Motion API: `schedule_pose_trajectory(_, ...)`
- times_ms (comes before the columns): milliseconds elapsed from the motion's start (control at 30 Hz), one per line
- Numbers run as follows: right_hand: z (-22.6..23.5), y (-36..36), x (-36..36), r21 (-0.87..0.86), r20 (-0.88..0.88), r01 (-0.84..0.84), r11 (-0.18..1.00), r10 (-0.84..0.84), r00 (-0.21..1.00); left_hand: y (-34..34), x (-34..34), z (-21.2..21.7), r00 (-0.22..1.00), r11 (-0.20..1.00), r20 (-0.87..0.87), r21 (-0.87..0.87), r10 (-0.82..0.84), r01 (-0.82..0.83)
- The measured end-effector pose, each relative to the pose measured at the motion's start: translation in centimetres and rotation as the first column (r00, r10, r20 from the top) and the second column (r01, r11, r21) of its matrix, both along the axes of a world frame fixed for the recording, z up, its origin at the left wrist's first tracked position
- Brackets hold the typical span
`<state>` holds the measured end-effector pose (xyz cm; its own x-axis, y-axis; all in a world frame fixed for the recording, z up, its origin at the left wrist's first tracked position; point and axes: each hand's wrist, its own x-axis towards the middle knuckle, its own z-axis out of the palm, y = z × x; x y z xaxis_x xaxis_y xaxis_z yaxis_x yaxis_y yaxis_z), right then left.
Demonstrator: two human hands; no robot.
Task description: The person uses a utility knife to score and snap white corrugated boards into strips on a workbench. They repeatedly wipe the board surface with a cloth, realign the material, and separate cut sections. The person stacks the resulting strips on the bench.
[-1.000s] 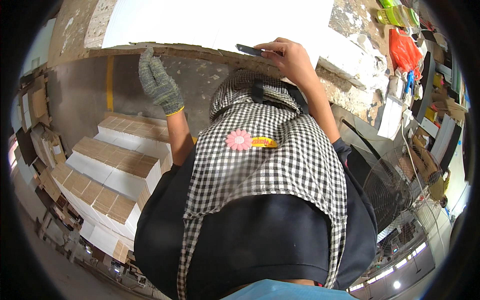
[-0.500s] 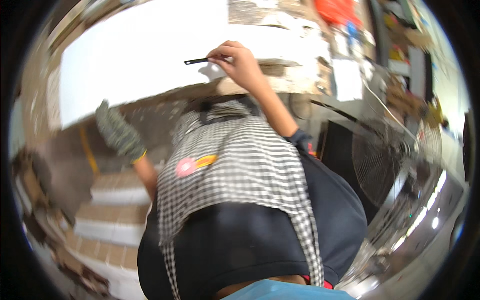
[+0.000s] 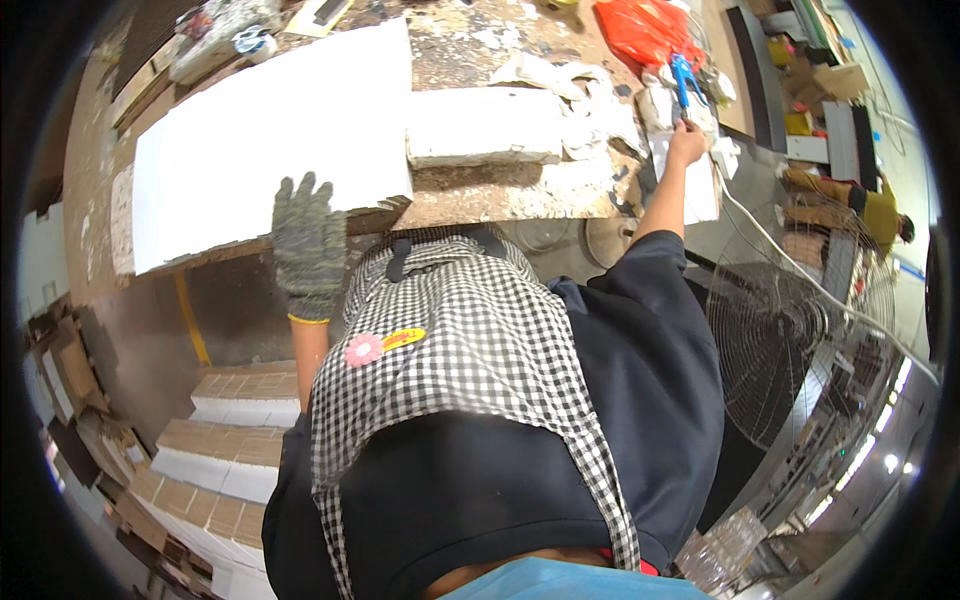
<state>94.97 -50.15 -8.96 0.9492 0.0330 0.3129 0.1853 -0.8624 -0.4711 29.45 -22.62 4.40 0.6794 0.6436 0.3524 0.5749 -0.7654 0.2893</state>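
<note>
My left hand [image 3: 308, 245], in a grey-green knitted glove with a yellow cuff edge, rests at the front edge of a stack of white boards [image 3: 240, 140], fingers stretched out and slightly apart. Bare and reaching far right, my right hand [image 3: 687, 145] has its fingers closed at the near end of a blue gun-shaped tool [image 3: 684, 82]. Something dark shows between those fingertips; its shape is too small to make out. The tool lies over white-smeared clutter beside an orange-red plastic bag [image 3: 640, 32].
A white block [image 3: 485, 125] and crumpled cloths [image 3: 570, 90] lie on the stained worktable [image 3: 480, 205]. A white cable [image 3: 780, 235] trails past a caged fan [image 3: 770, 330] at right. Stacked white-and-brown boards [image 3: 235, 400] stand lower left. Another person [image 3: 878, 215] is far right.
My right hand has swung right, from above the white boards with a thin black strip to the blue tool. My left hand has moved right and up onto the boards' edge.
</note>
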Motion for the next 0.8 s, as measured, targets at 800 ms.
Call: schedule_pose_trajectory(800,10.6,16.1,-28.8,-0.363,-0.373,-0.932,-0.026,0.92,0.12,0.0,6.4,-2.4,0.929,0.928,-0.039,0.04,-0.368,0.37)
